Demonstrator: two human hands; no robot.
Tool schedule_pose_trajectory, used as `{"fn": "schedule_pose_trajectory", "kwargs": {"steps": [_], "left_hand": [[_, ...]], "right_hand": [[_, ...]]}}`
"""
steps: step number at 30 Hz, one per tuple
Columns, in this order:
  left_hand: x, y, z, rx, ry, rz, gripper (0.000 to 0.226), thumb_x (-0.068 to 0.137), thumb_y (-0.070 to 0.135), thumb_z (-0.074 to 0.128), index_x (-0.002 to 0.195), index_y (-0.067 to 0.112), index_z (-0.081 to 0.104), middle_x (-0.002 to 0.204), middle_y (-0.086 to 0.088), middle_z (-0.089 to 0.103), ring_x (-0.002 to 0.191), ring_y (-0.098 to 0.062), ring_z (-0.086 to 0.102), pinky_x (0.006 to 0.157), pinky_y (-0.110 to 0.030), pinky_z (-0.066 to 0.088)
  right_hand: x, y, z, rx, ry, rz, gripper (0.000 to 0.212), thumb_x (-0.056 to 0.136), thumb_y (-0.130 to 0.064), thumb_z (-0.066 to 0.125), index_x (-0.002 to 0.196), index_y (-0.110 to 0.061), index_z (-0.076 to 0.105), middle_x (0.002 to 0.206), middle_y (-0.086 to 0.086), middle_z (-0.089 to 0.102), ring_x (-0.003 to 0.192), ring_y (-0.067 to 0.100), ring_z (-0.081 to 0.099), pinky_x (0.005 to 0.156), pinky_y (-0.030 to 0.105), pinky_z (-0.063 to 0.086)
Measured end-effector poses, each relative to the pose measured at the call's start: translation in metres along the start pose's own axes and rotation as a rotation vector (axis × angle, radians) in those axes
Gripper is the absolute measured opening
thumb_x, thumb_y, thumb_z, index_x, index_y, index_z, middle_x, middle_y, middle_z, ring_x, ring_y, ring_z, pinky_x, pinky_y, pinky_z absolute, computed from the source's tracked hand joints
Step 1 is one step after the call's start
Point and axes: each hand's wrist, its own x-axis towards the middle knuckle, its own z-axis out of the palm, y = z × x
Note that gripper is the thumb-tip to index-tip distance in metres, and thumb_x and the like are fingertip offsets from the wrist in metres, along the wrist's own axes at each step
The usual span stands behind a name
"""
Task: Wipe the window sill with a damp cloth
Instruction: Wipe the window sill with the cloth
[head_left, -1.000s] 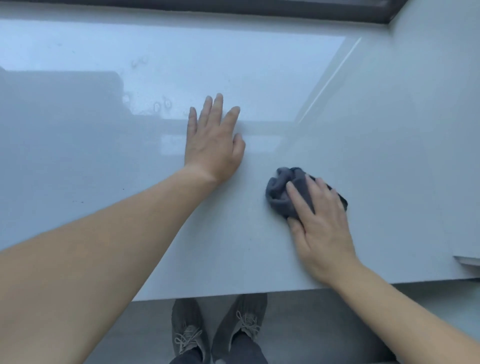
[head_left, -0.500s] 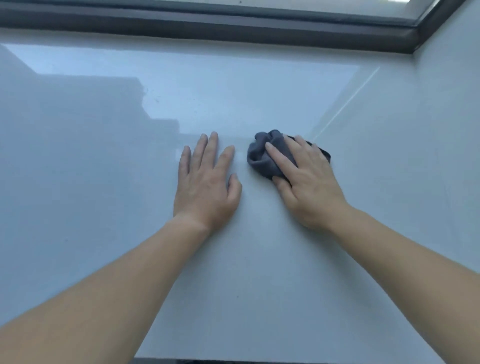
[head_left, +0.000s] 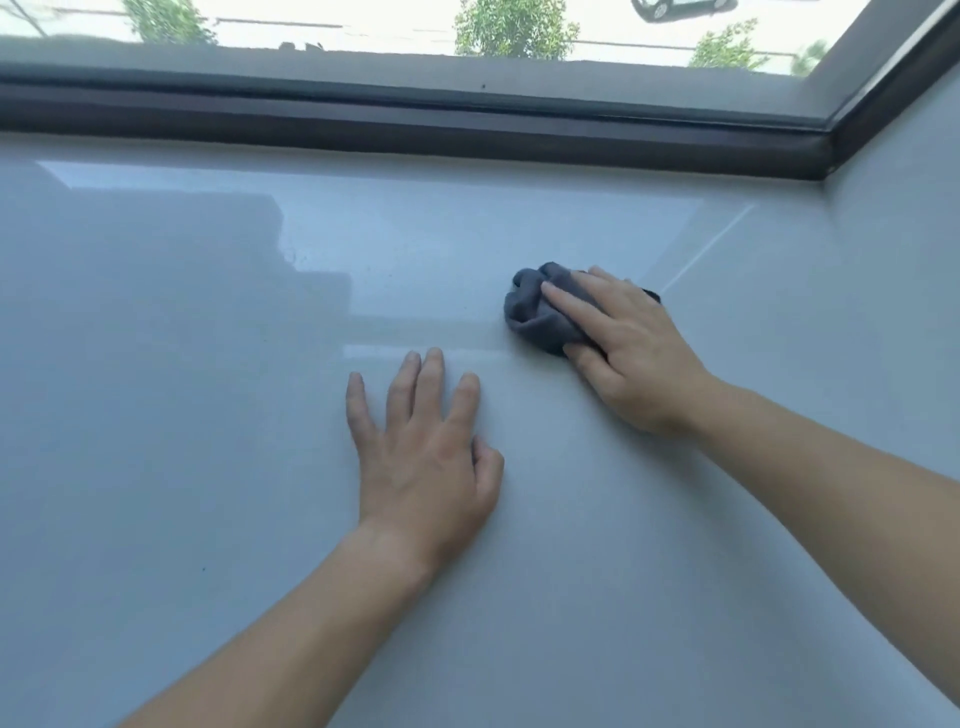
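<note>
A glossy pale grey window sill (head_left: 182, 415) fills most of the head view. A crumpled dark grey cloth (head_left: 535, 312) lies on it right of centre, and my right hand (head_left: 628, 353) presses down on the cloth with its fingers spread over it. My left hand (head_left: 426, 452) rests flat on the sill with the fingers apart, just in front of and to the left of the cloth, holding nothing. Part of the cloth is hidden under my right palm.
A dark window frame (head_left: 415, 124) runs along the far edge of the sill and turns at the right corner (head_left: 831, 150). A pale side wall (head_left: 904, 249) rises on the right. Trees and a car show through the glass (head_left: 519, 26).
My right hand has pushed the cloth away from me, from near the sill's front edge toward the window frame. The camera has tilted up; my left hand stays flat on the sill.
</note>
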Motion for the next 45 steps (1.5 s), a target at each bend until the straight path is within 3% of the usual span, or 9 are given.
{"fn": "schedule_pose_trajectory", "kwargs": {"steps": [3, 5, 9, 13, 21, 29, 34, 39, 45], "left_hand": [[0.027, 0.005, -0.003, 0.002, 0.029, 0.029, 0.050, 0.079, 0.037, 0.040, 0.124, 0.019, 0.054, 0.136, -0.015, 0.044, 0.135, -0.031, 0.036, 0.118, -0.053, 0.004], [0.054, 0.005, -0.002, -0.059, 0.033, 0.070, 0.053, 0.083, 0.037, 0.039, 0.132, 0.019, 0.048, 0.151, -0.017, 0.033, 0.145, -0.030, 0.023, 0.120, -0.049, -0.001], [0.099, 0.011, 0.006, -0.106, -0.009, 0.092, 0.062, 0.091, 0.040, 0.035, 0.149, 0.019, 0.029, 0.164, -0.014, 0.009, 0.152, -0.026, -0.001, 0.121, -0.048, -0.005], [0.103, 0.015, 0.015, -0.051, -0.003, 0.065, 0.066, 0.090, 0.044, 0.024, 0.151, 0.018, 0.026, 0.164, -0.014, 0.008, 0.152, -0.027, -0.004, 0.121, -0.051, -0.002], [0.104, 0.015, 0.015, -0.056, 0.001, 0.071, 0.064, 0.089, 0.043, 0.031, 0.148, 0.018, 0.032, 0.162, -0.015, 0.015, 0.152, -0.028, 0.002, 0.121, -0.053, 0.004], [0.104, 0.014, 0.014, -0.053, -0.012, 0.076, 0.065, 0.090, 0.043, 0.027, 0.149, 0.018, 0.030, 0.163, -0.015, 0.013, 0.152, -0.029, 0.001, 0.121, -0.053, 0.004], [0.104, 0.012, 0.015, -0.051, -0.011, 0.075, 0.064, 0.090, 0.044, 0.028, 0.148, 0.018, 0.031, 0.163, -0.015, 0.014, 0.152, -0.029, 0.001, 0.121, -0.053, 0.003], [0.104, 0.011, 0.014, -0.056, -0.019, 0.073, 0.065, 0.089, 0.045, 0.025, 0.148, 0.019, 0.030, 0.163, -0.014, 0.013, 0.152, -0.027, 0.000, 0.121, -0.052, 0.002], [0.103, 0.014, 0.012, -0.055, -0.029, 0.064, 0.065, 0.089, 0.046, 0.023, 0.149, 0.020, 0.027, 0.163, -0.012, 0.009, 0.151, -0.025, -0.004, 0.121, -0.050, -0.002]], "right_hand": [[0.035, 0.033, -0.011, 0.022, 0.158, 0.332, 0.058, 0.099, -0.034, 0.041, 0.155, -0.027, 0.030, 0.153, 0.009, 0.037, 0.138, 0.035, 0.034, 0.117, 0.045, 0.025], [0.050, 0.031, -0.009, 0.015, 0.232, 0.542, 0.058, 0.100, -0.035, 0.040, 0.156, -0.028, 0.025, 0.155, 0.010, 0.033, 0.140, 0.033, 0.029, 0.118, 0.044, 0.021], [0.050, -0.001, 0.003, -0.048, 0.155, 0.261, 0.059, 0.100, -0.034, 0.041, 0.156, -0.027, 0.025, 0.158, 0.010, 0.028, 0.144, 0.035, 0.025, 0.120, 0.047, 0.017], [0.072, 0.013, -0.007, -0.032, 0.086, 0.107, 0.056, 0.101, -0.029, 0.044, 0.155, -0.026, 0.031, 0.158, 0.008, 0.033, 0.145, 0.034, 0.027, 0.119, 0.047, 0.019], [0.090, 0.037, -0.015, -0.028, 0.183, 0.240, 0.056, 0.099, -0.028, 0.046, 0.154, -0.028, 0.033, 0.156, 0.006, 0.037, 0.138, 0.032, 0.035, 0.116, 0.043, 0.025], [0.042, 0.094, -0.030, -0.029, 0.351, 0.785, 0.056, 0.099, -0.028, 0.042, 0.154, -0.023, 0.031, 0.152, 0.014, 0.037, 0.136, 0.037, 0.034, 0.115, 0.046, 0.025], [0.006, 0.085, -0.025, -0.071, 0.169, 0.490, 0.059, 0.096, -0.037, 0.036, 0.154, -0.029, 0.026, 0.150, 0.008, 0.036, 0.134, 0.034, 0.036, 0.114, 0.046, 0.028], [0.010, 0.091, -0.032, -0.054, 0.247, 0.833, 0.059, 0.101, -0.033, 0.037, 0.156, -0.024, 0.020, 0.154, 0.014, 0.029, 0.139, 0.035, 0.029, 0.117, 0.047, 0.022], [-0.075, 0.042, -0.013, -0.021, 0.075, 0.415, 0.060, 0.097, -0.030, 0.034, 0.156, -0.028, 0.026, 0.162, 0.007, 0.022, 0.149, 0.030, 0.017, 0.121, 0.048, 0.016]]}}
